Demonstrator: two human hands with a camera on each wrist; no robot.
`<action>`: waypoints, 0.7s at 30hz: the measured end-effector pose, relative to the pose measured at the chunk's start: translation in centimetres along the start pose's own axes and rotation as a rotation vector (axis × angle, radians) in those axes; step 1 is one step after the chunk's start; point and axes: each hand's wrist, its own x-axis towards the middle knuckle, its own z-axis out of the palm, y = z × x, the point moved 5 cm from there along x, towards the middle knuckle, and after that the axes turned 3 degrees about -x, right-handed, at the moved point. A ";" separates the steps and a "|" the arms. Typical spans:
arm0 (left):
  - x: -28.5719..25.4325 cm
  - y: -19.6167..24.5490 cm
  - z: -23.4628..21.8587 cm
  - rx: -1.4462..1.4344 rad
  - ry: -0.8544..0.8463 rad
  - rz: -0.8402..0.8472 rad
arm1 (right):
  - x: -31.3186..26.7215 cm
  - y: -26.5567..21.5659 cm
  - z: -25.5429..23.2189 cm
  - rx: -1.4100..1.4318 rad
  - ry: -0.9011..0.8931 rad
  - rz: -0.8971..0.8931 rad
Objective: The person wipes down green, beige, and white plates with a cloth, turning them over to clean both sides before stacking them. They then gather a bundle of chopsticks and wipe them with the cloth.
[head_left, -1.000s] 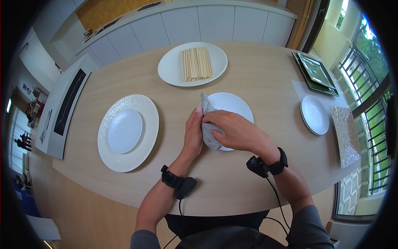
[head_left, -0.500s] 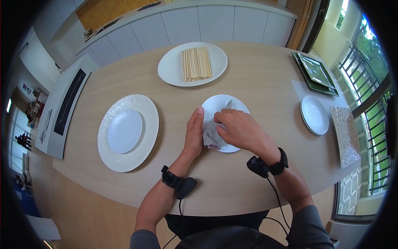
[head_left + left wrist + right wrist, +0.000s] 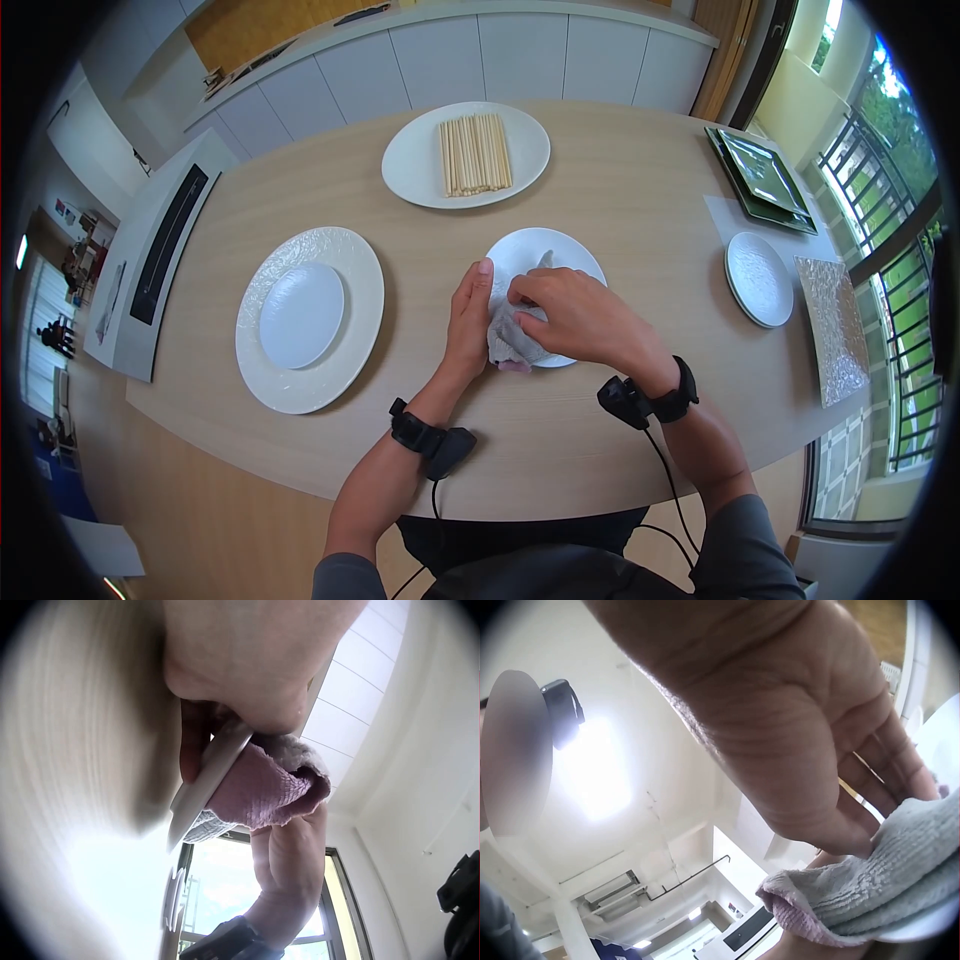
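My left hand grips a small white plate by its left edge, thumb up along the rim. In the left wrist view, the plate stands tilted, with fingers curled behind it. My right hand holds a bunched grey cloth against the plate's face. The cloth's pinkish-purple underside folds out near the plate's lower edge. From the right wrist, the thumb and fingertips press into the ribbed cloth, which covers part of the plate.
An oval white plate with a bundle of wooden chopsticks lies at the back. On the left, a small plate sits on a large one. Green square plates, small white plates and a rectangular textured plate line the right side.
The cloth has moved from the plate's left edge onto its face, then slightly down and left. The plate has shifted a little left. My left hand has stayed nearly still at the rim.
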 end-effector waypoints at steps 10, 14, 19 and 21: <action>-0.3 0.7 0.4 -0.087 0.014 -0.020 | 0.0 0.2 0.1 0.033 0.006 -0.006; 0.1 0.2 -0.5 -0.080 0.057 0.028 | 0.1 0.7 -0.4 -0.075 0.071 0.015; 0.4 0.5 -1.0 -0.049 0.094 0.074 | -0.3 1.4 -1.5 -0.143 0.092 0.120; 0.4 0.6 -1.2 -0.038 0.110 0.089 | -0.4 1.7 -1.8 -0.157 0.086 0.178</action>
